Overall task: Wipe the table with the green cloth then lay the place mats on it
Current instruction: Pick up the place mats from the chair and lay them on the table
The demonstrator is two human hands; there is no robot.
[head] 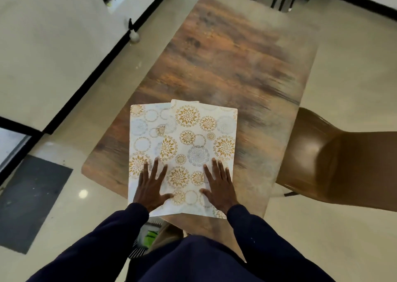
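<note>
**matnoob:** Where's the stuff sitting relative to the hands?

**tablefan:** The white place mats printed with gold and grey flower circles (189,144) are right under the palms. They run out ahead of the fingertips, long axis pointing away down the long brown wood-grain table (225,56). The left hand (151,187) and right hand (219,187) both lie flat, fingers (155,165) straight and spread, pressing down and gripping nothing.

**matnoob:** Stacked neat?

**tablefan:** Nope. The top mat (214,127) is skewed over toward the right hand's fingers. The lower mat (140,131) pokes out ahead and left of the left hand's fingers. The right hand is fully on the top mat, while the left straddles its edge (so it touches both, looks like). My guess is the right hand is better placed to slide the top one forward while the left pins the other.

**matnoob:** Anything in the way?

**tablefan:** What's around is all off the tabletop. A glossy brown padded chair (322,157) sits well right of the right fingers, beside the table. A small spray bottle (133,33) stands on the floor, far ahead and left of the left fingers. Behind the wrists the mats' near corners seem to overhang the table edge, so dragging them back could drop them. There's a bright green something (150,235) below the left wrist. Could be the cloth, can't tell.
</note>
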